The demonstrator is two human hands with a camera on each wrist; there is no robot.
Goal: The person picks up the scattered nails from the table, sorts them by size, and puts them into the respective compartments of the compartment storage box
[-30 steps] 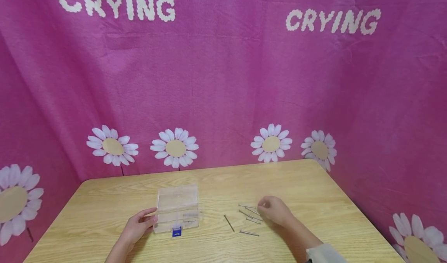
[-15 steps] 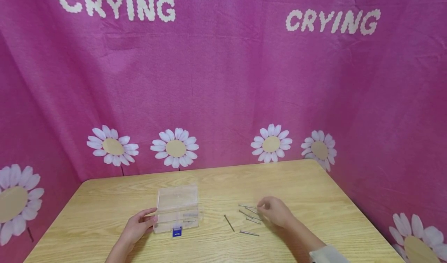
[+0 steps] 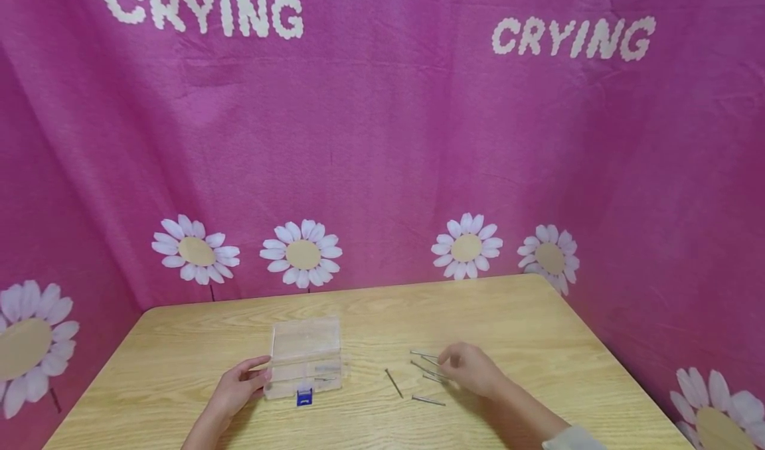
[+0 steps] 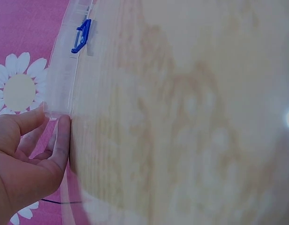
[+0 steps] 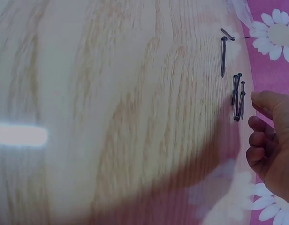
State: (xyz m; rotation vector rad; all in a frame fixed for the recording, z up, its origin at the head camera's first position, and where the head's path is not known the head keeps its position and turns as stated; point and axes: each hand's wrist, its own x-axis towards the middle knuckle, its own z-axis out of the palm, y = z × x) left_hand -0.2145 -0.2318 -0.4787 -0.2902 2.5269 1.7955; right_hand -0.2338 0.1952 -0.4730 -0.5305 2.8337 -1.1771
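Observation:
A clear plastic box with a blue latch stands on the table, its lid tipped back. My left hand holds it at the left end, thumb and fingertips on the end wall in the left wrist view. Inside the box lie a few thin metal pieces. To the right, several steel nails lie loose, among them a slanted nail and a front nail. My right hand hovers at the right ends of the nail cluster, fingers loosely curled. Nothing shows between those fingers.
The wood-grain table is bounded at the back and sides by a pink cloth with white daisies and lettering. Bare tabletop shows between the box and the nails.
My right hand has shifted slightly left and toward me, now covering more of the nails' right ends. The left hand and box have stayed put, with the whole view shifting a little.

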